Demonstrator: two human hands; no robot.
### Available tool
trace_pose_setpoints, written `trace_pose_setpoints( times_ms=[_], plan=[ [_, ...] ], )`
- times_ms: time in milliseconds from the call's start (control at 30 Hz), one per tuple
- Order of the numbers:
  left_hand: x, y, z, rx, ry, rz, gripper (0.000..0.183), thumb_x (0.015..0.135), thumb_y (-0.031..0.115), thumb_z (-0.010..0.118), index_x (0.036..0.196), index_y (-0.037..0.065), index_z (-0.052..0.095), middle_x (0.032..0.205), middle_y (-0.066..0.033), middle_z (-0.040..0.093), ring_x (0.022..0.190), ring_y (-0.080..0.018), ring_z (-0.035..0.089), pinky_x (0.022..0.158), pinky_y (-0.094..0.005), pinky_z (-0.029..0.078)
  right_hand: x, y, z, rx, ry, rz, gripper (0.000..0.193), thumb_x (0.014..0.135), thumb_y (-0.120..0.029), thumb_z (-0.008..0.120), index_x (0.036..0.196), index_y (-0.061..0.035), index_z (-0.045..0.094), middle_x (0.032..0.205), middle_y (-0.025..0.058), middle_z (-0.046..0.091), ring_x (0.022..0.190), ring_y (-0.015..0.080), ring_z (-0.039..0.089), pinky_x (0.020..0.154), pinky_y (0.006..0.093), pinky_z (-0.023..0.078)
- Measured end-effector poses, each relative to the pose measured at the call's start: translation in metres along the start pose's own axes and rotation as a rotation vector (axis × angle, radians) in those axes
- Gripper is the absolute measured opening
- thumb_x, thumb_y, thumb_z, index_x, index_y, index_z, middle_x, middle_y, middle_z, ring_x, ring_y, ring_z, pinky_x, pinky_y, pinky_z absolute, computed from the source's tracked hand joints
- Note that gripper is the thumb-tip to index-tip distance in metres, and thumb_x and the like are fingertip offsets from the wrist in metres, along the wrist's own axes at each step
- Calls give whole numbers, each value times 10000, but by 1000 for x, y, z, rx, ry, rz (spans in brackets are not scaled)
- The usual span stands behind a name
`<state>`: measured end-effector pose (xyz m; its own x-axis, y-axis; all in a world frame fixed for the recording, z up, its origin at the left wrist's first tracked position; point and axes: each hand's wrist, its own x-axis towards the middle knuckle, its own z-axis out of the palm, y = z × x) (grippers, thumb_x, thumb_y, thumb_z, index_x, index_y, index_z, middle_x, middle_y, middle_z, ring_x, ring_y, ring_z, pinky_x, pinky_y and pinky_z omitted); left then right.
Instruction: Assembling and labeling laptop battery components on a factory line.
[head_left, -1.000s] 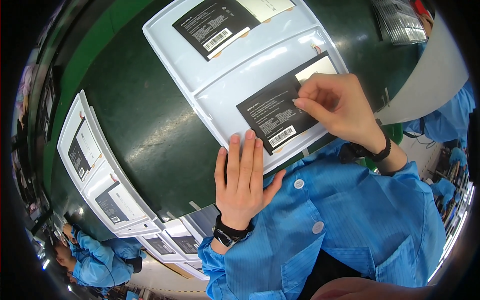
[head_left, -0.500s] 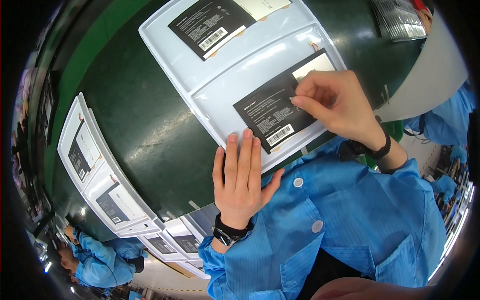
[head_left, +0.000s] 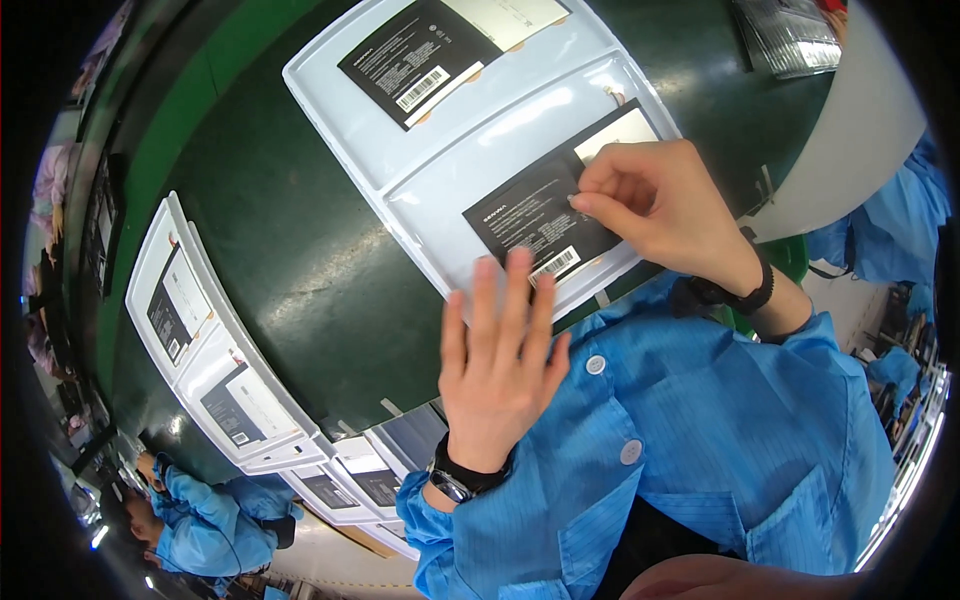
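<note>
A flat black battery pack [head_left: 530, 205] with a white barcode label and a pale silver end lies in the near compartment of a light-blue tray [head_left: 415, 215]. A thin wire lead [head_left: 616, 97] comes off its far end. My left hand [head_left: 497, 370] is open, its spread fingertips over the pack's near-left corner and the tray rim; whether they touch is unclear. Above the pack's middle, my right hand [head_left: 655, 200] is closed in a pinch of thumb and curled fingers. What it pinches, if anything, cannot be made out.
A similar battery pack [head_left: 425, 60] lies in the tray's far compartment. More trays [head_left: 150, 345] with packs stand at the left of the dark green table [head_left: 330, 290]. Clear plastic trays [head_left: 785, 38] are stacked at the far right. A person in blue [head_left: 215, 520] works at lower left.
My left hand has moved right and its fingers have lifted and spread over the pack's corner. My right hand keeps its pinch, shifting slightly left as the view shifts a little.
</note>
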<state>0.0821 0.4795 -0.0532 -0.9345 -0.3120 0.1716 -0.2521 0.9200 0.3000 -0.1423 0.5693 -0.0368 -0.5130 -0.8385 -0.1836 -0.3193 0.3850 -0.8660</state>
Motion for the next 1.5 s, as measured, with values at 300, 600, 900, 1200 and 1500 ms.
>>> trace_pose_setpoints(
  times_ms=[300,600,900,1200,1500],
  plan=[
    [7,1,13,-148,-7,98,635,837,206,805,1411,34,592,1507,-188,535,1423,-396,475,1154,-520,411,4,-4,-10,-496,305,-296,365,959,-301,688,724,-24,657,614,116,653,533,340,621,535,390,488],
    [9,1,14,-117,-24,120,709,840,189,784,1445,-60,510,1507,-230,518,1436,-401,459,1160,-521,389,-23,12,24,-597,-70,-657,806,935,-542,618,1491,22,465,1593,167,421,1508,306,352,1267,478,230],
    [53,6,-2,-49,-139,34,969,835,430,773,1532,-94,351,1600,-294,348,1514,-430,306,1229,-524,253,-20,30,-13,-741,-13,-596,965,902,-630,605,1551,38,353,1637,149,354,1541,315,284,1276,492,204],
    [50,10,-6,31,-151,13,1070,829,525,773,1546,-111,298,1622,-303,295,1532,-435,256,1247,-527,209,-56,25,-20,-674,-118,-584,933,921,-605,609,1560,24,351,1645,166,338,1553,305,269,1274,511,188],
    [57,-22,-38,204,10,-263,851,960,391,691,1490,-175,340,1590,-380,278,1497,-492,281,1223,-536,256,-53,59,-64,-589,348,-245,668,974,-252,619,1499,99,399,1604,250,364,1521,385,304,1235,503,257]
  ],
)
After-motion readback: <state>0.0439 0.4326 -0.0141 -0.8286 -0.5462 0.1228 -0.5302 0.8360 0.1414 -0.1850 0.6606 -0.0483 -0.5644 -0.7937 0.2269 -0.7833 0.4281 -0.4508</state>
